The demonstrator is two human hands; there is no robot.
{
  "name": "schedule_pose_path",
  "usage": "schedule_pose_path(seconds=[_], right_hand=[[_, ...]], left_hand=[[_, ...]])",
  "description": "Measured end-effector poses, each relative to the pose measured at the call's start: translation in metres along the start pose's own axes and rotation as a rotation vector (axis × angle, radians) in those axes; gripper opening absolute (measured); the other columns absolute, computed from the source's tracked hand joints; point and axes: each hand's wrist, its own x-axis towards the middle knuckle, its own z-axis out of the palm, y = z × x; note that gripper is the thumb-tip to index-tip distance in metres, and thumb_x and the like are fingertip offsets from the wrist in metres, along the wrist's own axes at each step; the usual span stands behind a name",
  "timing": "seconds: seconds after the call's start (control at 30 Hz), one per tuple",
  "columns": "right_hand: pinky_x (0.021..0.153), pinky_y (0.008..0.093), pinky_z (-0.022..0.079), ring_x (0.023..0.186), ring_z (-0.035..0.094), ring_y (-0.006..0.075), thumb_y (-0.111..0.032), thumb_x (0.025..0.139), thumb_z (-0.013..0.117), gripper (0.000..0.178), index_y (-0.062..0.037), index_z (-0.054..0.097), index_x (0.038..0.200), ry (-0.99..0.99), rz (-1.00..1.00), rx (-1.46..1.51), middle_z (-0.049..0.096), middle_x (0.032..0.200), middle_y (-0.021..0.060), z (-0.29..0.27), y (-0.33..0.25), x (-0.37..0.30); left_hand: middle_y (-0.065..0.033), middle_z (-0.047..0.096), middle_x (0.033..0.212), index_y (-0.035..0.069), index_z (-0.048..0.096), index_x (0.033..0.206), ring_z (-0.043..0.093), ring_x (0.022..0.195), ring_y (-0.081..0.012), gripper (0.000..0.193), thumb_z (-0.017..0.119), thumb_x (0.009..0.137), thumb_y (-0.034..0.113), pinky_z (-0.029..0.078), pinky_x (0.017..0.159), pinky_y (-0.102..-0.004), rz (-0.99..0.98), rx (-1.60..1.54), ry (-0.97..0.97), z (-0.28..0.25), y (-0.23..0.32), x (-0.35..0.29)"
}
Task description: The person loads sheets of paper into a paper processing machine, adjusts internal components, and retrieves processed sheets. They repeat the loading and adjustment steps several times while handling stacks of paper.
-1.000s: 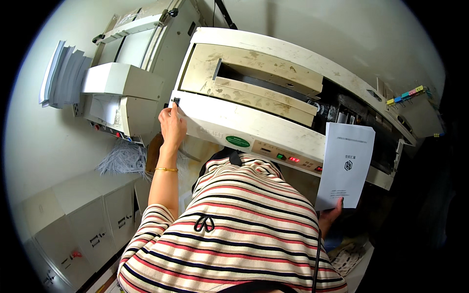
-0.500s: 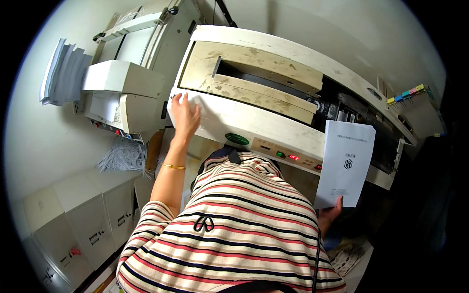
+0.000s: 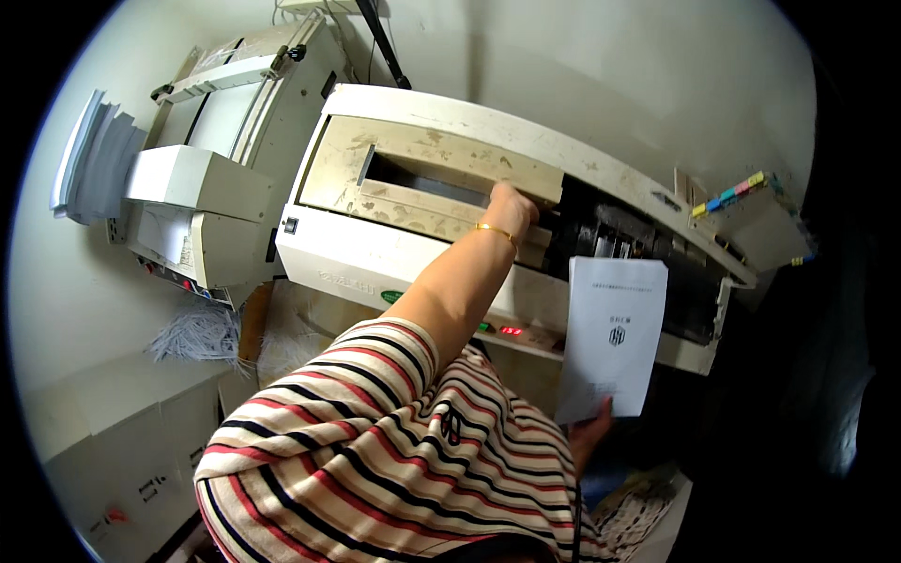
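Observation:
A long cream binding machine (image 3: 375,249) with dirty tan panels and a lengthwise slot stands before me. My left hand (image 3: 513,202) reaches over its front to the right end of the slot. The fingers are bent down behind the panel there and hidden, so what they touch does not show. My right hand (image 3: 591,432), low on the right, grips the bottom edge of a white booklet (image 3: 612,361) with a dark emblem on its cover. The booklet stands upright before the machine's dark open right section, its upper end overlapping the front edge.
Left of the machine stands a white paper cutter (image 3: 211,174), with a stack of paper (image 3: 99,169) beside it. Shredded paper strips (image 3: 202,336) lie below, above white cabinets (image 3: 131,469). A board with coloured clips (image 3: 751,220) is at the far right.
My left hand has gone from the machine's front left corner across to the right end of the slot, uncovering a black switch. My right hand still holds the booklet. The view has shifted.

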Motion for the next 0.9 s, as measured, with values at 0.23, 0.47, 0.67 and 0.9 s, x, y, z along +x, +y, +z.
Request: schedule_pose_path(seconds=[0.23,0.47,0.67,0.9], right_hand=[[0.090,0.0474,0.043,0.108,0.053,0.0304,-0.037,0.081,0.063,0.049,-0.0122,0.054,0.121,-0.072,0.055,0.024,0.057,0.117,0.0096,-0.017,0.003,0.009],[0.091,0.0479,0.042,0.110,0.051,0.0296,-0.038,0.080,0.062,0.050,-0.0131,0.053,0.123,-0.110,0.130,0.036,0.056,0.119,0.0086,-0.033,0.002,0.017],[0.091,0.0482,0.043,0.110,0.052,0.0300,-0.036,0.084,0.060,0.046,-0.0125,0.053,0.122,-0.193,0.123,0.063,0.056,0.119,0.0100,-0.028,0.006,0.024],[0.089,0.0472,0.044,0.107,0.052,0.0298,-0.037,0.083,0.062,0.045,-0.0118,0.054,0.120,-0.161,0.153,0.072,0.058,0.116,0.0104,-0.038,0.000,0.017]], left_hand=[[-0.0148,0.048,0.135,0.000,0.050,0.125,0.039,0.126,-0.0295,0.050,0.038,0.089,0.032,0.023,0.107,-0.0357,-0.006,0.220,0.298,-0.007,-0.003,0.008],[-0.0102,0.051,0.132,0.004,0.052,0.124,0.043,0.123,-0.0261,0.044,0.041,0.089,0.028,0.029,0.103,-0.0347,0.038,0.444,0.145,-0.015,-0.003,0.002],[-0.0062,0.054,0.129,0.008,0.055,0.122,0.047,0.120,-0.0231,0.040,0.044,0.088,0.025,0.033,0.099,-0.0338,0.162,0.868,0.042,-0.019,0.018,0.000],[-0.0015,0.056,0.126,0.013,0.057,0.121,0.051,0.116,-0.0197,0.036,0.047,0.088,0.021,0.039,0.094,-0.0328,0.321,1.929,-0.010,-0.014,0.010,-0.012]])
